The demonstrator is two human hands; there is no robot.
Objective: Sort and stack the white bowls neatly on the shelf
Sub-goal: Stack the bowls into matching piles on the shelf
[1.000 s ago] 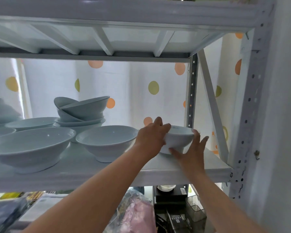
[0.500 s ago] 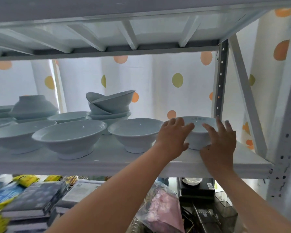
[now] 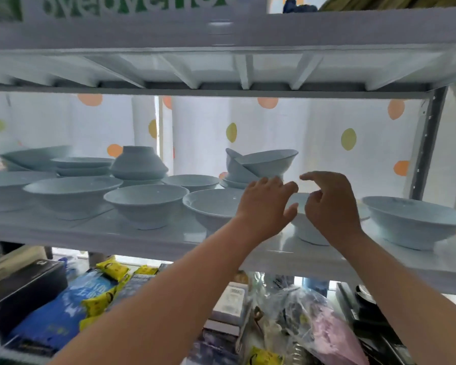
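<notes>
Small bowl [image 3: 304,227] mostly hidden behind both hands; far-left bowl [image 3: 0,191] cut by frame edge; whole view motion-blurred.

A home storeroom: metal shelf [image 3: 142,241] of white bowls [image 3: 146,204] (polka-dot curtain [image 3: 274,133] behind), packaged goods [image 3: 63,312] below.

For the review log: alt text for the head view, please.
Two bare hands, left and right, reach with open fingers over a small white bowl standing on a white metal shelf. More white bowls line the shelf, including a leaning stack behind the hands; a dotted curtain hangs behind.
</notes>
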